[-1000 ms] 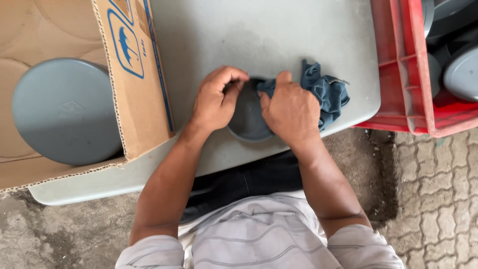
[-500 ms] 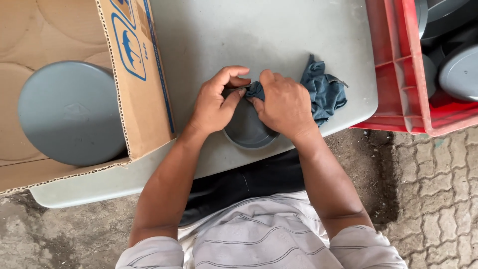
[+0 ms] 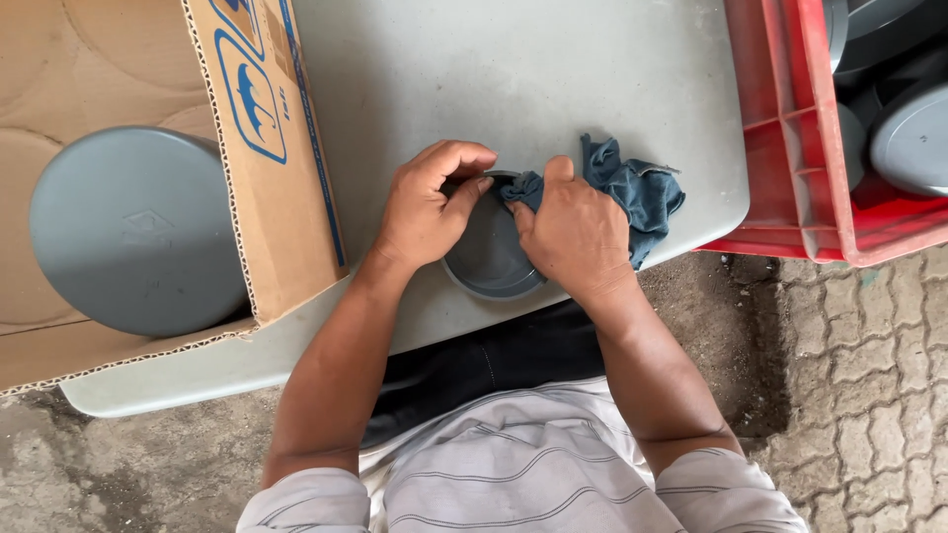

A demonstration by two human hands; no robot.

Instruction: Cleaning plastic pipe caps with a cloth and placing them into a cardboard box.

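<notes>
Hands meet at the middle of the grey table (image 3: 553,69), and we have both of them on a round grey cap (image 3: 489,259) lying open side up near the table's six o'clock edge. Our left hand (image 3: 427,207) curls over the cap's rim at nine o'clock, thumb and fingers pinching the wall to hold it. Our right hand (image 3: 575,237) is closed on a dark blue rag (image 3: 632,192), pressing a bunched corner of it against the rim near twelve o'clock, while the loose rest of the cloth trails off toward two o'clock on the tabletop.

We judge this cap stiff and light, moulded plastic with a smooth face that could slip under a flat palm, so the rim wall is the place to grip it. The rag is soft and limp and bunches wherever we squeeze.

Over at nine o'clock, an open cardboard box (image 3: 267,148) holds a larger grey disc (image 3: 133,232). At three o'clock sits a red crate (image 3: 790,148) with more grey caps (image 3: 913,138) inside.
</notes>
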